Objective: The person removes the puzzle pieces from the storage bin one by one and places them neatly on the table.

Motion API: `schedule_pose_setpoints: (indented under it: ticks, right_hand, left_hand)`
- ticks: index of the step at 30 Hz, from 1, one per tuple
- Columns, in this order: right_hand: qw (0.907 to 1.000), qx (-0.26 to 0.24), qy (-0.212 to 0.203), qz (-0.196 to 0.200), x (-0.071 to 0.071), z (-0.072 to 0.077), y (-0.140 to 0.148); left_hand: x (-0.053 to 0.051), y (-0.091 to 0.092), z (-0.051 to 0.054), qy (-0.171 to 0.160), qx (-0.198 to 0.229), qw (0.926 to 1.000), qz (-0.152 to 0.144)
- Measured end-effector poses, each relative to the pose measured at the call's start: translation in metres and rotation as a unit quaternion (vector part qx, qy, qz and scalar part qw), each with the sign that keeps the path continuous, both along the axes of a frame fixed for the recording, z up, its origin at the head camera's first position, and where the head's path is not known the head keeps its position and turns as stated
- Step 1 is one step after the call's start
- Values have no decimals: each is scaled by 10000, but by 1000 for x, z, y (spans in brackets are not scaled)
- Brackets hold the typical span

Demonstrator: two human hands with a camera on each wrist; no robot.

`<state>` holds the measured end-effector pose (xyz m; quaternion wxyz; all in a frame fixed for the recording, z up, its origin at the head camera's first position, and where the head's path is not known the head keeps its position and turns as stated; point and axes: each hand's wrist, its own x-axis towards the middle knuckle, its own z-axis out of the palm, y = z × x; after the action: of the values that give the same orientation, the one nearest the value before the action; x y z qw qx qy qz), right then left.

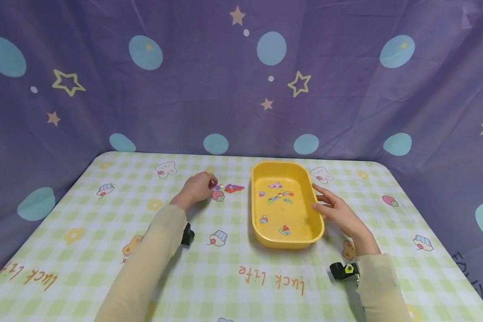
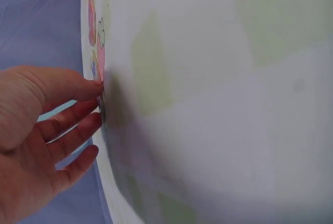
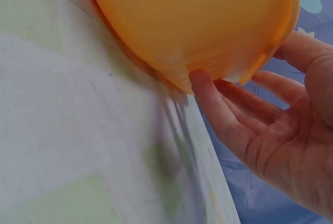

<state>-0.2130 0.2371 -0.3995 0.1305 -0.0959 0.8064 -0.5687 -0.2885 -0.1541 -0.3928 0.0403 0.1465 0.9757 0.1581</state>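
My left hand (image 1: 197, 186) is at the table left of a yellow tray, its thumb and fingertips touching down beside a small colourful flat cutout (image 1: 217, 187). In the left wrist view the thumb and fingers (image 2: 91, 122) are spread a little, with a thin piece edge-on at their tips. A red and purple cutout (image 1: 234, 188) lies just to the right. My right hand (image 1: 337, 212) holds the right side of the yellow tray (image 1: 319, 223); in the right wrist view its fingers (image 3: 208, 91) lie against the outer wall. Several cutouts, including one (image 1: 284, 230), lie inside the tray.
A checked green and white cloth (image 1: 116, 268) with printed cupcakes, strawberries and flowers covers the table. Behind and beside it hangs a purple curtain (image 1: 209, 89) with stars and dots. Black wrist cameras (image 1: 188, 235) are on both arms.
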Motion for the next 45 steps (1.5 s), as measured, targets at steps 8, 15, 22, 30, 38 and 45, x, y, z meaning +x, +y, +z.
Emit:
schedule_pose_setpoints:
  ticks: [8, 15, 22, 30, 38, 45]
  right_hand:
    - [10000, 2, 19, 51, 0, -1, 2]
    - [10000, 30, 44, 19, 0, -1, 1]
    - [9999, 121, 50, -7, -1, 0, 1]
    - [9999, 120, 70, -31, -2, -1, 1]
    - [9999, 106, 68, -1, -1, -1, 0]
    - [10000, 37, 62, 26, -1, -1, 0]
  left_hand:
    - [3, 12, 11, 256, -156, 9995, -134]
    - [12, 35, 28, 729, -275, 9945, -703]
    - [27, 61, 46, 1062, -128, 9884, -1076]
    - [41, 96, 52, 1143, -65, 9788, -1696]
    - [54, 122, 43, 752, -470, 9730, -2129]
    - [59, 142, 29, 578, -543, 9589, -2723]
